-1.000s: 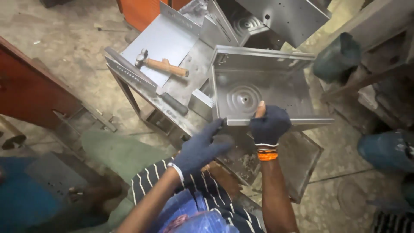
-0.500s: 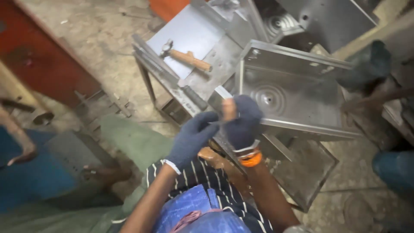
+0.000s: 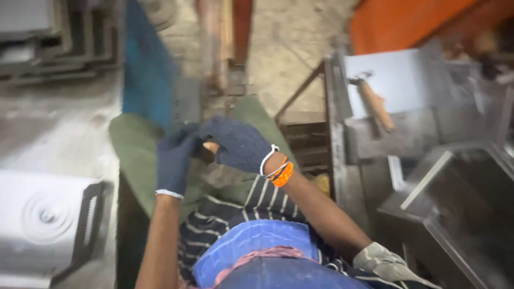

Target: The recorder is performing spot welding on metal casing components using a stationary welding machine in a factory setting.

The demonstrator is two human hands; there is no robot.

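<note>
I see both hands in dark blue knitted gloves with a coarse weave, meeting just left of the frame's centre over a striped, blue-fronted lap. My left hand (image 3: 175,155) is curled, its fingers against the right hand (image 3: 238,143), which is bent over and closed around a small tan, rounded piece (image 3: 210,146) showing between the gloves; the blur hides what it is. An orange and white band (image 3: 279,170) rings the right wrist. At the lower left lies a pressed sheet-metal panel (image 3: 45,219), dull grey with stamped concentric rings and a slotted edge. At the upper right a wooden-handled hammer (image 3: 373,101) rests on a flat grey metal sheet (image 3: 396,80), and a folded metal tray (image 3: 466,203) sits at the lower right. Half a second ago the hands were at that tray; now they have drawn away to the left and the view has swung.
</note>
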